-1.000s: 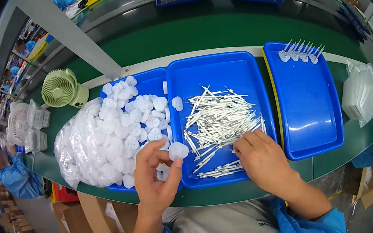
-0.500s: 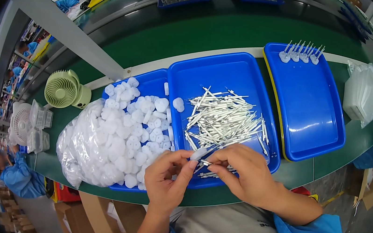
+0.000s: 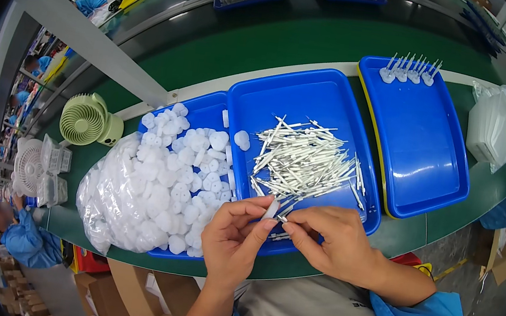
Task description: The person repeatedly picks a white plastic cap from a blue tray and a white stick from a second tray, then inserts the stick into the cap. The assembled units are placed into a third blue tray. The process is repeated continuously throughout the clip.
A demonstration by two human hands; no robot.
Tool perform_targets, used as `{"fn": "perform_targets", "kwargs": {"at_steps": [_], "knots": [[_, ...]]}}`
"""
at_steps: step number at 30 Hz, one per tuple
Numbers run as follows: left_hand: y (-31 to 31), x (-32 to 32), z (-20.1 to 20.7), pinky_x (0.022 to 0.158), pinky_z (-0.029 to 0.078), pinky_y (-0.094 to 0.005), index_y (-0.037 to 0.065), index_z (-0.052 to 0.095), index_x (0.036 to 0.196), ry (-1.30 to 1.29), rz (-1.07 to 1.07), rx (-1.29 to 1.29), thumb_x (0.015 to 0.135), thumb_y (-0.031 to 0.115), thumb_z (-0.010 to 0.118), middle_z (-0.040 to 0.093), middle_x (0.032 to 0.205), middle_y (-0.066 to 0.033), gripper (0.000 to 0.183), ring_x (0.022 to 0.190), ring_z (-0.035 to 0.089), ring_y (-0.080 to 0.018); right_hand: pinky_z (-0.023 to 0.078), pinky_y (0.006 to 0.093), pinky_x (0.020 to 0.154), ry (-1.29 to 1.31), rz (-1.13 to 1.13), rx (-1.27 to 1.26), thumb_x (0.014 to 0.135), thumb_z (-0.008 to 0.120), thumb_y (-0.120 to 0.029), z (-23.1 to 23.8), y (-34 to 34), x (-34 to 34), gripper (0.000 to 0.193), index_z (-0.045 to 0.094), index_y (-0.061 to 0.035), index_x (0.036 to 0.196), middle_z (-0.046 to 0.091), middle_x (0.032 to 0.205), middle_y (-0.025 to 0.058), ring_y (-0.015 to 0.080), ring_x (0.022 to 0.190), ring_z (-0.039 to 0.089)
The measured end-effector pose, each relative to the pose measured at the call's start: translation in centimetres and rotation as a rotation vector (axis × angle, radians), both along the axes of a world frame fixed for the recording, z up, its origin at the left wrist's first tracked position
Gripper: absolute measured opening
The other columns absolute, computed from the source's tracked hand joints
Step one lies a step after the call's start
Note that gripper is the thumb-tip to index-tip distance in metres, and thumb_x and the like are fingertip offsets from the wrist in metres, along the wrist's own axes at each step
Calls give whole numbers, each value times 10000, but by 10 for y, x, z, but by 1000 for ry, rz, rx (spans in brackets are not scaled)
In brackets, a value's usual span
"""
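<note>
Head-worn fisheye, near, looking down over green bench (image 3: 448,221).

Factory assembly workshop, green worktop (image 3: 449,223), blue trays (image 3: 299,97) of small parts (image 3: 306,165), blue-smocked co-worker (image 3: 31,241)

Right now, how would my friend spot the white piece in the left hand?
Find the middle blue tray, heaped with thin white sticks. Over its near edge, the left hand pinches the small white piece, seen nearly edge-on. It's the only one these hands hold; many similar pieces lie heaped to the left.
</note>
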State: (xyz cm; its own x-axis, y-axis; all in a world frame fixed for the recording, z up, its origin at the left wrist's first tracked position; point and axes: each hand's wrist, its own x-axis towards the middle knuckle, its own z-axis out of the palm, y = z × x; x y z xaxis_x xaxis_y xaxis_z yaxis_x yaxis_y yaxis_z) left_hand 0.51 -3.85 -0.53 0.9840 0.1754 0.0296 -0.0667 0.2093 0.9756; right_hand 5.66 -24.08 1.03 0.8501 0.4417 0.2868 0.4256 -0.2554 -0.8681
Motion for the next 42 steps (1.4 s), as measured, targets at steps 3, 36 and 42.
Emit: {"fn": "perform_targets", "kwargs": {"at_steps": [3, 36, 42], "knots": [[1, -2, -3, 1007, 663, -340, -81, 712, 1219, 2, 8, 32, 1026, -93, 789, 769, 1351, -261, 208, 1193, 777, -224, 544, 401, 591, 49, 9, 7, 1011, 838, -130, 6, 1, 1, 149, 774, -16, 1081, 752, 812, 117, 291, 670, 734], [14, 0, 5, 989, 649, -332, -74, 727, 1206, -101, -88, 381, 1029, -41, 803, 757, 1289, -196, 196, 1138, 773, -215, 541, 457, 608, -95, -8, -57, 1031, 793, -108, -9, 9, -6, 119, 708, -52, 1092, 735, 798, 124, 340, 689, 730], [9, 2, 15, 1061, 622, -392, -73, 726, 1203, -194, -27, 274, 969, -59, 848, 711, 1363, -238, 264, 1255, 742, -288, 538, 418, 611, -260, -17, -36, 982, 856, -104, -9, 8, -3, 187, 747, -50, 1125, 740, 799, 89, 302, 675, 723]]}}
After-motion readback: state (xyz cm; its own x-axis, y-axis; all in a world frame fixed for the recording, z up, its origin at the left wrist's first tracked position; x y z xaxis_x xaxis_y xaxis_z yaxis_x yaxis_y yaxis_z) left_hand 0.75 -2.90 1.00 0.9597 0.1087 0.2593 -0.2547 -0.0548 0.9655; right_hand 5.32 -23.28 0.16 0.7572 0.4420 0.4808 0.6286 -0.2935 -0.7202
